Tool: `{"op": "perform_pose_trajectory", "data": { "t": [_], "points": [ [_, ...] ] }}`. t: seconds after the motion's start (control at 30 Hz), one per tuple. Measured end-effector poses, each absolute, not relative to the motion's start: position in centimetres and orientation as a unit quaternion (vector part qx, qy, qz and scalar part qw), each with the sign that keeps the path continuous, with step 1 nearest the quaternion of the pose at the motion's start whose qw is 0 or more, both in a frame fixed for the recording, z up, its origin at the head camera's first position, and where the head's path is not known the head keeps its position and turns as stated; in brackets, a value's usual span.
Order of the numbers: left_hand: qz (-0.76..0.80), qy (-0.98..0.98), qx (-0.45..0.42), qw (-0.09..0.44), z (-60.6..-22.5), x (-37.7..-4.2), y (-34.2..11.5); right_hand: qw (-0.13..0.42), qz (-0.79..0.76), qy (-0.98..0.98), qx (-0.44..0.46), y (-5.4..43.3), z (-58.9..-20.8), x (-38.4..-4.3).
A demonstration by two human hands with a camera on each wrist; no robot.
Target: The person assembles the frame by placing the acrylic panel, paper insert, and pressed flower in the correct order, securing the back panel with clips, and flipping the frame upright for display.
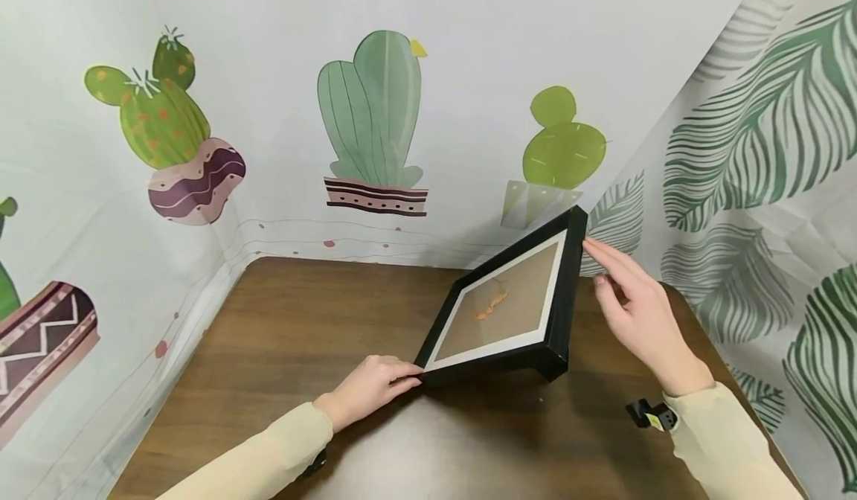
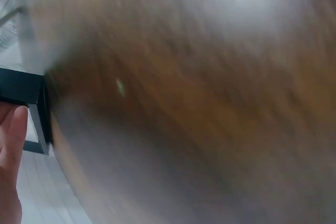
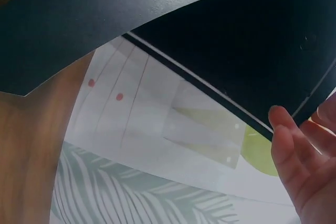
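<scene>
A black picture frame (image 1: pixel 565 292) with a white mat and a brown panel bearing an orange shape is tilted up over the table in the head view. My left hand (image 1: pixel 375 392) pinches its lower left corner. In the left wrist view, the left thumb and fingers (image 2: pixel 16 135) show at that black corner. My right hand (image 1: pixel 632 310) touches the upper right edge with extended fingers, its thumb apart from the frame. The right wrist view shows the frame's dark back (image 3: pixel 231 40), with right fingertips (image 3: pixel 281 116) at its corner, and a dark grey panel (image 3: pixel 105 35) crossing in front.
The brown wooden table (image 1: pixel 294 306) lies under the frame. A white cloth backdrop (image 1: pixel 281 113) with printed cacti rises behind it, and a leaf-patterned cloth (image 1: pixel 736 210) hangs at the right. A small black device (image 1: pixel 649 414) sits at the right wrist.
</scene>
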State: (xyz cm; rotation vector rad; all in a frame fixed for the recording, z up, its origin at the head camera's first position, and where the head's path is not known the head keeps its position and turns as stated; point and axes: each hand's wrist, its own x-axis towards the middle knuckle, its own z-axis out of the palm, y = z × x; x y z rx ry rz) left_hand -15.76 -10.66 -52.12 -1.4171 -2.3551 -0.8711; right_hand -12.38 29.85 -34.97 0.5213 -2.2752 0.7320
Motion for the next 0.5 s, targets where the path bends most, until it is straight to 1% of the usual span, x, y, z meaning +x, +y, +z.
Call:
{"op": "perform_pose_trajectory", "data": {
  "t": [0.13,0.27,0.4,0.5],
  "points": [
    [-0.31,-0.805,-0.487,0.135,-52.1,-15.4,-10.2,0.343,0.296,-0.872,0.187,29.8,-34.6,-12.4],
    [-0.331,-0.813,-0.466,0.117,-52.0,-15.2,-10.0,0.356,0.313,-0.862,0.18,29.0,-34.2,-11.1],
    [-0.356,-0.829,-0.426,0.06,-51.8,-15.3,-10.2,0.351,0.305,-0.866,0.182,27.5,-33.7,-9.1],
    [-0.342,-0.846,-0.409,0.007,-51.6,-15.9,-10.7,0.344,0.292,-0.875,0.175,26.5,-33.5,-7.6]
  ]
}}
